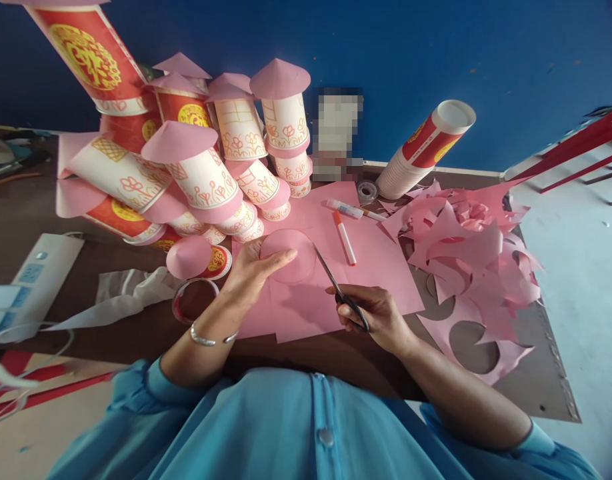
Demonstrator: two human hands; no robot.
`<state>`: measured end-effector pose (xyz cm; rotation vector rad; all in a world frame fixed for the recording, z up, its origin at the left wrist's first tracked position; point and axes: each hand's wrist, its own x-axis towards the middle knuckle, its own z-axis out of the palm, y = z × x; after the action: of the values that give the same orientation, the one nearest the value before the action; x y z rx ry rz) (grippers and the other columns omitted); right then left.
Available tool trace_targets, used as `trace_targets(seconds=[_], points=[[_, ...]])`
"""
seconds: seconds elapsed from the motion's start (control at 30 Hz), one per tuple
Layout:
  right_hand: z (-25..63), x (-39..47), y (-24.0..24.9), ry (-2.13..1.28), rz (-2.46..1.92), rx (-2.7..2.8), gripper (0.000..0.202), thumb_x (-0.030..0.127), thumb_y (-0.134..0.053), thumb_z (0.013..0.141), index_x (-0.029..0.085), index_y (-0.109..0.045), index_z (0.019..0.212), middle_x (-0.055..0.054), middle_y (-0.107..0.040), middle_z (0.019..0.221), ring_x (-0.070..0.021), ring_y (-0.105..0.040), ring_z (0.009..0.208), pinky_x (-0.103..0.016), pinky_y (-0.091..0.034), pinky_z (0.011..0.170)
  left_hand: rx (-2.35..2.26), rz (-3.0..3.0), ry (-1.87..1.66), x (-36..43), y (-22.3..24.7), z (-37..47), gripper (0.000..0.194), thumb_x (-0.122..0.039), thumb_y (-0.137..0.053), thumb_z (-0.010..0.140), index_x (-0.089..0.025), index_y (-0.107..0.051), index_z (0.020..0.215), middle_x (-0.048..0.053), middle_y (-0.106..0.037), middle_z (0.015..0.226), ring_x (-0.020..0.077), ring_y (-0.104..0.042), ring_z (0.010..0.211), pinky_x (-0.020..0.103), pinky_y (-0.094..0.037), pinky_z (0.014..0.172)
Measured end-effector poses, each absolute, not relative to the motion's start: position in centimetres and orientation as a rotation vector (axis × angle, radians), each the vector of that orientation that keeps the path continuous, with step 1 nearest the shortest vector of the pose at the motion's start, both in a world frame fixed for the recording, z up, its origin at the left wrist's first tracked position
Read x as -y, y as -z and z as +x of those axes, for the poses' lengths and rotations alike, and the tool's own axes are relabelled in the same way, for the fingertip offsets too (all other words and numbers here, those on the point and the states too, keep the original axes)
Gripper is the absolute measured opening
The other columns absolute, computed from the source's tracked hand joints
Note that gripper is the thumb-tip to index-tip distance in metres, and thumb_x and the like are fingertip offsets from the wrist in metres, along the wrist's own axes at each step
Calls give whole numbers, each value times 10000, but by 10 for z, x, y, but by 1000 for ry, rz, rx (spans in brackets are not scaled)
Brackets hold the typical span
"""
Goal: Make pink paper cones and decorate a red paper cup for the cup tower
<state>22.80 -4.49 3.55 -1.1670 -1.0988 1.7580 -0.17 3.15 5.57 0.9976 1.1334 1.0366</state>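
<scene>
In the head view, the left hand [250, 270] is gripping a pink paper disc [302, 265] near the middle of the frame, its thumb pressing flat on the top face and its fingers closing underneath. Right of centre, the right hand [379, 313] is clasping scissors [353, 310] by their dark handles, the blades pointing up and left so that the tip is lying close to the disc's right edge. Pink sheets [311, 323] are spreading beneath both. An orange-capped marker [345, 240] and a glue stick [345, 209] are resting on them, up and right of the disc. Cut pink scraps [466, 247] are heaping at the right, below a leaning cup stack [403, 180]; cone-topped cups [201, 180] are crowding the upper left.
</scene>
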Motion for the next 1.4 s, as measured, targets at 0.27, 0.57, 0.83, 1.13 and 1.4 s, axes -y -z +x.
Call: trace_targets(seconds=[0.27, 0.57, 0.83, 1.13, 1.4], points=[[228, 45, -37, -1754, -1187, 1088, 523, 571, -830, 797, 146, -776, 1097, 26, -586, 631, -94, -531, 503, -263, -497, 501, -1116, 1032, -971, -32, -59, 0, 284, -378, -855, 755, -165, -782, 928, 59, -795, 933, 226, -719, 872, 319, -599, 798], [227, 46, -36, -1715, -1183, 1147, 506, 565, -787, 846, 141, -766, 1121, 33, -558, 604, -96, -510, 495, -258, -458, 481, -1112, 1024, -970, -32, -54, -2, 274, -363, -847, 764, -173, -766, 945, 56, -792, 928, 243, -725, 898, 331, -598, 803], [228, 46, -36, -1707, -1173, 1145, 487, 545, -784, 855, 141, -770, 1127, 31, -565, 598, -94, -505, 493, -258, -464, 482, -1159, 1035, -1009, -32, -55, -2, 298, -387, -843, 760, -174, -763, 952, 51, -785, 879, 255, -737, 928, 351, -590, 839], [228, 45, -34, -1740, -1180, 1090, 493, 535, -823, 816, 142, -780, 1111, 28, -562, 629, -93, -515, 509, -260, -486, 495, -1082, 995, -931, -32, -55, -3, 250, -367, -847, 761, -165, -783, 892, 45, -780, 863, 201, -699, 780, 300, -576, 724], [227, 45, -37, -1721, -1181, 1126, 497, 549, -803, 832, 136, -772, 1106, 34, -543, 606, -93, -506, 493, -261, -477, 486, -1062, 1031, -972, -33, -54, -4, 248, -331, -847, 771, -180, -778, 955, 41, -786, 912, 214, -710, 850, 317, -595, 793]])
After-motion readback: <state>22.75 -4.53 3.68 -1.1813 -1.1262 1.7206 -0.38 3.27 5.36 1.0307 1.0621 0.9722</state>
